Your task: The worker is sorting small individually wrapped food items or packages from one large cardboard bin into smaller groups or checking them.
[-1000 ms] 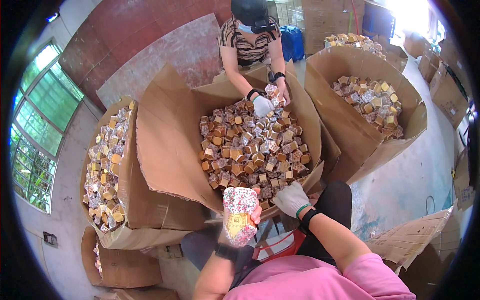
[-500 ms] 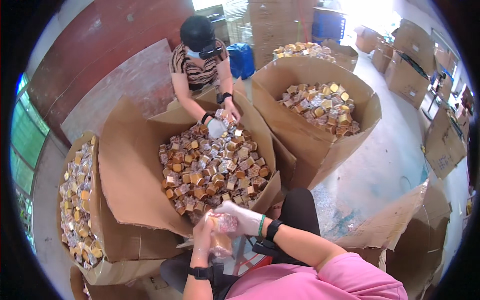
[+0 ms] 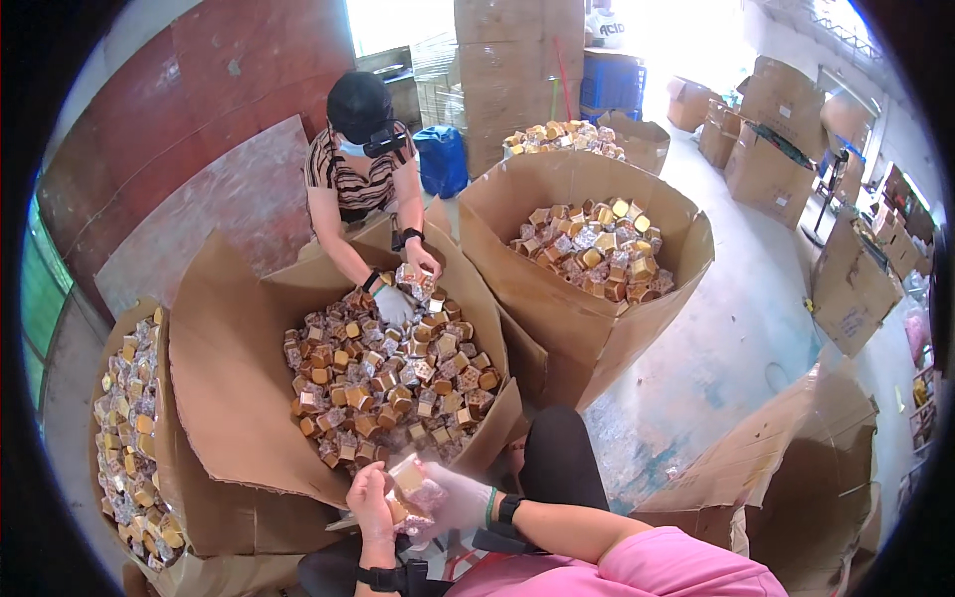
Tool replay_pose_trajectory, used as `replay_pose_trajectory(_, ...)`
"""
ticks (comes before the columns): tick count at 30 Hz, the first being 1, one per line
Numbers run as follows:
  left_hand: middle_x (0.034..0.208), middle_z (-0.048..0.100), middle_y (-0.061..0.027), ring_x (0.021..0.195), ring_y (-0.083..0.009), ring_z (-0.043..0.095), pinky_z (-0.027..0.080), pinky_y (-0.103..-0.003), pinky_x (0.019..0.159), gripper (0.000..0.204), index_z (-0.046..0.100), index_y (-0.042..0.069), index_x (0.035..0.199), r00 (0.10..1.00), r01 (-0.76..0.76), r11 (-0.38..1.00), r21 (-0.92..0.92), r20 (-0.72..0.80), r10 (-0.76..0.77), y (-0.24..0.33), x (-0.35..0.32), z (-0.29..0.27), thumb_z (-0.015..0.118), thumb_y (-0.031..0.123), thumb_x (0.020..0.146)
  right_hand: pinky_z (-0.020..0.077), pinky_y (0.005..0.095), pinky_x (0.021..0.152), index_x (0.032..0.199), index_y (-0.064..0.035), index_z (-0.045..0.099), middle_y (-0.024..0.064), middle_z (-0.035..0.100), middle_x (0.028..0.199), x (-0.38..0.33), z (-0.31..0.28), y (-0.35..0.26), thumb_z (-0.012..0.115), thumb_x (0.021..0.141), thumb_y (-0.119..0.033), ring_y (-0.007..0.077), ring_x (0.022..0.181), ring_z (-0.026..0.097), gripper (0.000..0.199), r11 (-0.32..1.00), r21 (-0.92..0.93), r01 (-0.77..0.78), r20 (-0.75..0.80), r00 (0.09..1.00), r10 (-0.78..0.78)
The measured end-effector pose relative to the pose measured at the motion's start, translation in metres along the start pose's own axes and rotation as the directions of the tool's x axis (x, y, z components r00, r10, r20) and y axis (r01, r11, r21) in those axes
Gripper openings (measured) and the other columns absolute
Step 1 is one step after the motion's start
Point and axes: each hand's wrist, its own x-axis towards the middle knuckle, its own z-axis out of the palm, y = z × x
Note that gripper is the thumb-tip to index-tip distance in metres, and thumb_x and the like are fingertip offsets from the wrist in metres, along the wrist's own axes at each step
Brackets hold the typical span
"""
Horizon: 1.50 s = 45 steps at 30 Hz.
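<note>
In front of my lap, both my hands are at a small gold-coloured blocky piece (image 3: 407, 476) partly covered in clear bubble wrap. My left hand (image 3: 371, 505), bare with a black band at the wrist, is closed on its left side, thumb upward. My right hand (image 3: 456, 497), in a white glove, grips its right side and the wrap, which hangs loosely below. Just beyond my hands stands a large open cardboard box (image 3: 224, 398), holding a heap of similar gold pieces (image 3: 388, 388), many with clear wrap around them.
Across the box, a co-worker (image 3: 363, 189) reaches into the heap, one hand gloved, holding a wrapped piece. Another box of pieces (image 3: 587, 338) stands at the right, and one (image 3: 179, 448) at the left. An open carton (image 3: 806, 478) is at my lower right. A blue container (image 3: 440, 164) stands behind.
The view has shifted, so the boxes sit lower and further left. The piece in my hands has turned, showing more of its gold face. The co-worker's hands remain at the heap.
</note>
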Motion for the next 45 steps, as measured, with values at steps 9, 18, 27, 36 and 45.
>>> replay_pose_trajectory(9, 0.12, 0.054, -0.0025, 0.114, -0.013, 0.046, 0.039, -0.032, 0.098, 0.046, 0.05, 0.005, 0.128, 0.988, -0.04, 0.994, -0.098, 0.145, 0.054, 0.039, 0.019, 0.043, 0.044, 0.041, 0.1, 0.0374, 0.0424, 0.102, 0.13, -0.0023, 0.041, 0.0106, 0.048, 0.126, -0.014, 0.008, -0.055, 0.077, 0.071, -0.05, 0.028, 0.115, 0.046, 0.084, 0.935, 0.301, 0.185, -0.294, 0.951, -0.093)
replay_pose_trajectory(18, 0.088, 0.066, -0.0063, 0.082, -0.015, 0.062, 0.05, -0.03, 0.076, 0.024, 0.064, -0.002, 0.101, 0.972, 0.143, 0.917, 0.374, 0.121, -0.201, -0.061, 0.022, -0.004, 0.062, 0.017, 0.088, 0.0326, 0.0529, 0.108, 0.137, 0.0082, 0.029, 0.025, 0.033, 0.142, -0.101, -0.032, -0.317, 0.062, 0.082, -0.057, 0.0406, 0.13, 0.036, 0.092, 0.433, 0.119, 0.893, -0.514, 0.429, -0.743)
replay_pose_trajectory(27, 0.091, 0.066, -0.0212, 0.088, -0.037, 0.063, 0.05, -0.043, 0.076, 0.032, 0.064, -0.001, 0.1, 0.891, -0.262, 0.525, 0.81, 0.412, -0.191, -0.069, 0.014, -0.02, 0.068, 0.024, 0.081, 0.0462, 0.0509, 0.097, 0.11, -0.0025, 0.061, 0.0185, 0.065, 0.112, -0.041, -0.075, -0.259, 0.051, 0.096, -0.043, 0.0327, 0.105, 0.062, 0.044, 0.737, -0.095, 0.67, -0.481, 0.617, -0.623)
replay_pose_trajectory(36, 0.096, 0.065, -0.0212, 0.092, -0.0374, 0.063, 0.05, -0.043, 0.079, 0.036, 0.062, -0.001, 0.105, 0.776, -0.226, 0.629, 0.744, 0.528, -0.345, -0.078, 0.036, -0.041, 0.066, 0.025, 0.081, 0.0553, 0.0428, 0.073, 0.112, -0.0037, 0.054, 0.0149, 0.063, 0.101, 0.046, -0.118, -0.193, 0.061, 0.09, -0.027, 0.0288, 0.082, 0.065, 0.033, 0.939, -0.336, 0.073, -0.652, 0.701, -0.288)
replay_pose_trajectory(45, 0.107, 0.063, -0.0197, 0.1, -0.0326, 0.062, 0.049, -0.04, 0.085, 0.043, 0.057, -0.002, 0.116, 0.724, -0.084, 0.73, 0.678, 0.545, -0.423, -0.05, 0.098, -0.024, 0.063, 0.027, 0.086, 0.0527, 0.0378, 0.061, 0.105, -0.0062, 0.057, 0.0085, 0.062, 0.089, 0.15, -0.179, -0.255, 0.06, 0.089, -0.028, 0.0224, 0.071, 0.063, 0.028, 0.725, -0.55, -0.414, -0.754, 0.619, -0.219)
